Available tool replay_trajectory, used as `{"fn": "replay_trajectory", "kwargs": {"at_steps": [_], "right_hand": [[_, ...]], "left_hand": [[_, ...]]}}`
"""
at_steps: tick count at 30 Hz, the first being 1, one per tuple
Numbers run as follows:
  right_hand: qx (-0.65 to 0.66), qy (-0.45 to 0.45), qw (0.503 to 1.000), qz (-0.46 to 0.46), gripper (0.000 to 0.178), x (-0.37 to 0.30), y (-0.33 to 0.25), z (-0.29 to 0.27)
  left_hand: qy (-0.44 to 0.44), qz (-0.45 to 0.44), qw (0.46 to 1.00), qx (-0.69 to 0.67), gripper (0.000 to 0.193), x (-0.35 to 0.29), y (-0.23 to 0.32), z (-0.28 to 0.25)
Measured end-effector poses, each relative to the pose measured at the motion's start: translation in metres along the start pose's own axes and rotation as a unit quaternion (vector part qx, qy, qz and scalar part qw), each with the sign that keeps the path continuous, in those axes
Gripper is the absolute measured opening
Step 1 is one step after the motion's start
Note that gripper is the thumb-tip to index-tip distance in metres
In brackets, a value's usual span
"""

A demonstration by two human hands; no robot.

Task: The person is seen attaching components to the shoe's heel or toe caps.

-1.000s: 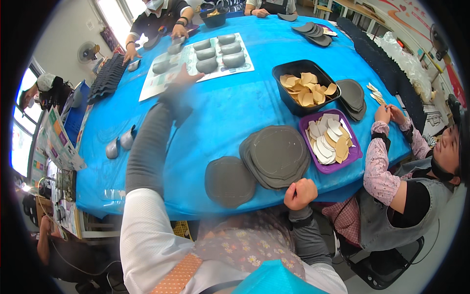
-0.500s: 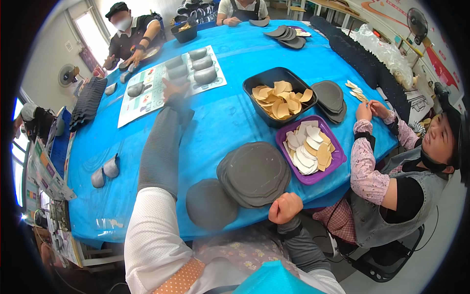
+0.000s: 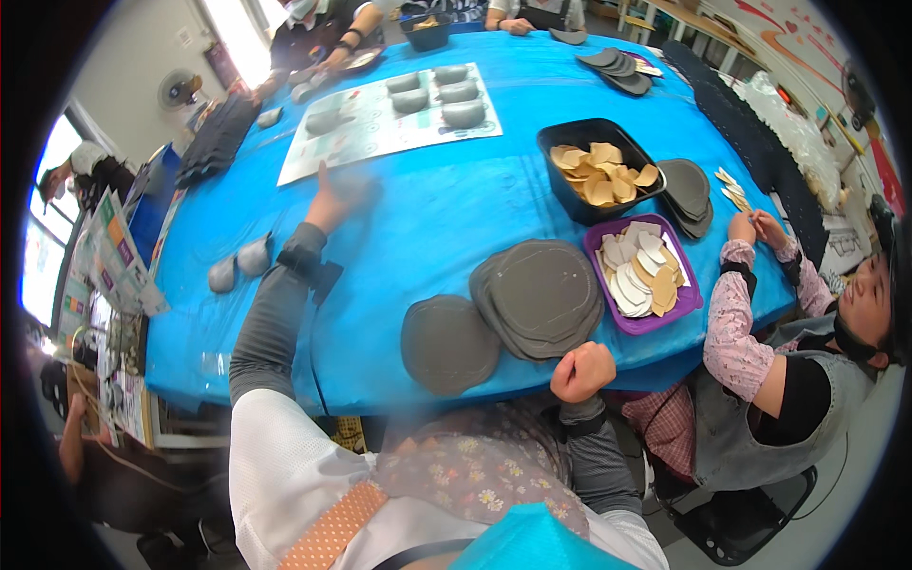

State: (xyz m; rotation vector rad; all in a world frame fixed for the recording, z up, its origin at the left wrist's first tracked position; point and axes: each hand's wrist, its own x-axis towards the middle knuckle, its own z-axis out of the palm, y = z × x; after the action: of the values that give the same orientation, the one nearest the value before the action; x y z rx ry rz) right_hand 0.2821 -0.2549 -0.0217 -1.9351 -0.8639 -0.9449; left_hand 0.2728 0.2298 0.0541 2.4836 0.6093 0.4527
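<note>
My left hand [image 3: 334, 198] is over the blue table covering, just short of the printed sheet [image 3: 385, 142]. Its fingers look stretched out, though partly blurred by motion, and no object shows in them. Several grey curved, padded pieces [image 3: 464, 115] lie on that sheet in rows. My right hand [image 3: 582, 372] is closed in a fist at the table's near edge, with nothing visible in it. Just beyond the fist is a stack of dark grey rounded flat pieces [image 3: 540, 294]. A lower, similar dark piece [image 3: 449, 344] lies to its left.
A purple tray [image 3: 651, 324] holds white and tan slips; a black bin [image 3: 594, 128] has tan ones. Two grey curved pieces [image 3: 249, 258] lie at left. A co-worker [image 3: 760, 351] sits at right handling small slips; another person [image 3: 328, 33] works across the table.
My left hand has drawn back toward me from the grey pieces on the sheet. My right fist stays at the table edge. The whole view has shifted.
</note>
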Motion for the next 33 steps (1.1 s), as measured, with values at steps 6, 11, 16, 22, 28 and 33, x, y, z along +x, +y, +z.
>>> {"fn": "replay_trajectory", "kwargs": {"at_steps": [6, 11, 16, 22, 28, 33], "right_hand": [[-0.014, -0.002, 1.0, -0.019, 0.021, 0.001, -0.007, 0.002], [-0.025, 0.0, 1.0, 0.009, 0.025, 0.0, -0.015, 0.002], [-0.034, 0.0, 0.999, -0.017, 0.02, -0.003, -0.015, 0.0], [-0.032, -0.001, 0.999, -0.022, 0.02, -0.004, -0.014, 0.001], [-0.041, -0.002, 0.999, -0.018, 0.022, -0.005, -0.014, 0.001], [-0.032, 0.003, 0.999, -0.023, 0.023, -0.007, -0.013, 0.003]], "left_hand": [[0.0, -0.019, 0.993, -0.119, 0.122, -0.102, -0.026, -0.031], [-0.007, -0.005, 0.996, -0.088, 0.119, -0.163, -0.016, -0.039], [0.036, -0.004, 0.996, -0.085, 0.121, -0.186, -0.015, -0.046], [0.105, 0.044, 0.99, -0.088, 0.113, -0.19, -0.018, -0.049], [0.156, -0.032, 0.969, -0.187, 0.048, -0.209, -0.014, -0.079], [0.293, 0.055, 0.929, -0.219, 0.013, -0.231, 0.002, -0.073]]}}
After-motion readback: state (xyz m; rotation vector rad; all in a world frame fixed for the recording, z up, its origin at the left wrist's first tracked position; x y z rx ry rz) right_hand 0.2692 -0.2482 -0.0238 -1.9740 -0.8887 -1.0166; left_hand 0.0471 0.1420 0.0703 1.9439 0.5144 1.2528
